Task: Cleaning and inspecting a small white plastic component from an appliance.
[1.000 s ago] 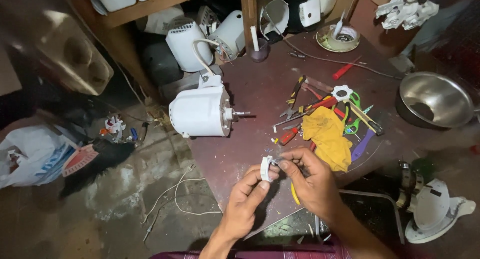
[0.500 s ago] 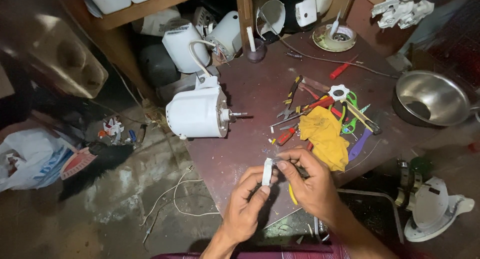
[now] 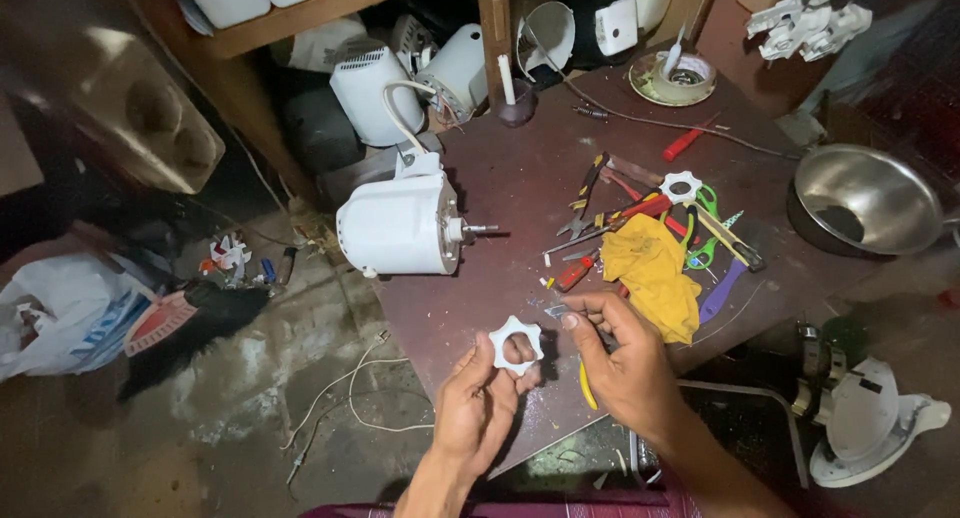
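Observation:
My left hand (image 3: 480,403) holds a white star-shaped plastic coupler (image 3: 516,343) by its edge, its flat face turned up toward me. My right hand (image 3: 620,363) is just to the right of it, fingers pinched around a small dark tool or part (image 3: 556,311) that I cannot make out clearly. Both hands hover over the near edge of the dark maroon table (image 3: 500,178). A white motor housing with a metal shaft (image 3: 400,223) lies on the table's left edge, beyond my hands.
A yellow cloth (image 3: 655,273), pliers, screwdrivers and a second white star-shaped part (image 3: 681,187) lie on the table to the right. A steel bowl (image 3: 865,198) sits at far right. White appliance bodies stand under the shelf; loose wires and bags lie on the floor left.
The white coupler was edge-on between both hands; now it faces up in my left hand alone, and my right hand has drawn slightly away to the right.

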